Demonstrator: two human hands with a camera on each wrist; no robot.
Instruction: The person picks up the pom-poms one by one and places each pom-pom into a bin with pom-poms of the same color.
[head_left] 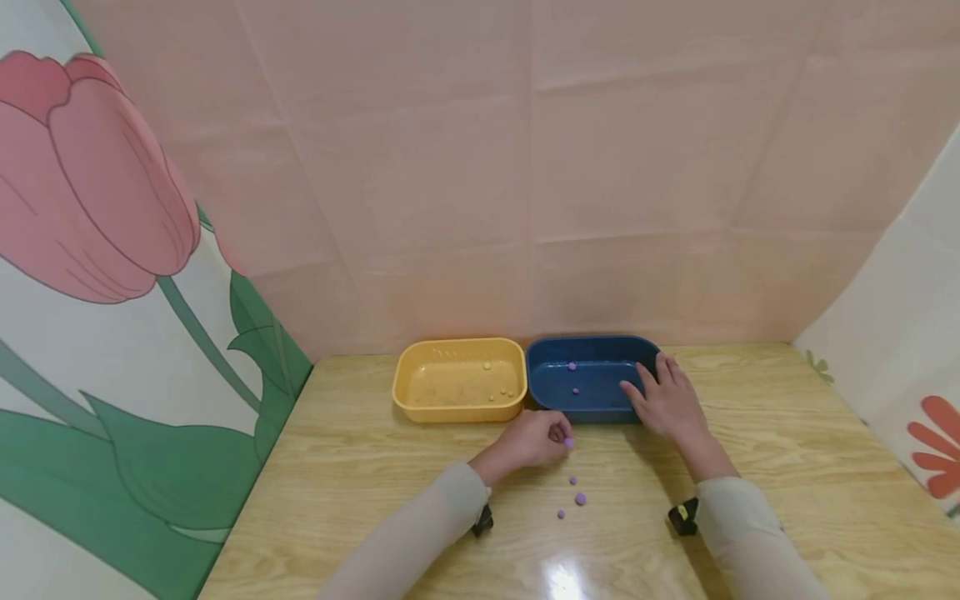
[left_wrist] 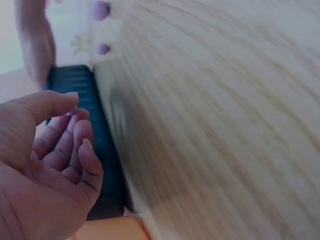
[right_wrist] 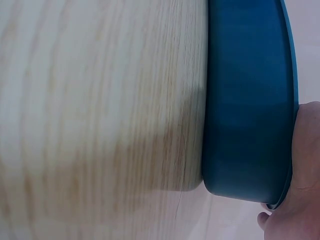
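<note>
1. Nearest the head camera, two pale sleeves reach forward over a glossy wooden table [head_left: 787, 433], each wrist wearing a small black camera unit; a bright glare spot lies on the wood between them.
2. No brand, label or readable writing shows on anything in view.
3. Light, grained wood makes up the tabletop, which is boxed in by a pink creased backdrop [head_left: 525, 167], a left panel with a large pink tulip print [head_left: 90, 183] and a white right panel with an orange flower.
4. At the table's far edge a yellow tray [head_left: 405, 398] and a blue tray [head_left: 543, 398] stand side by side, touching.
5. Several small yellow beads lie in the yellow tray; two purple beads lie in the blue one.
6. Curled just in front of the blue tray, the left hand [head_left: 528, 439] pinches a purple bead [head_left: 568, 442] at its fingertips; the left wrist view shows the fingers bent toward the thumb.
7. Three more loose purple beads [head_left: 580, 498] lie on the wood near that hand, closer to the person.
8. With its fingers straight and spread, the right hand [head_left: 667, 402] rests on the blue tray's right rim.
</note>
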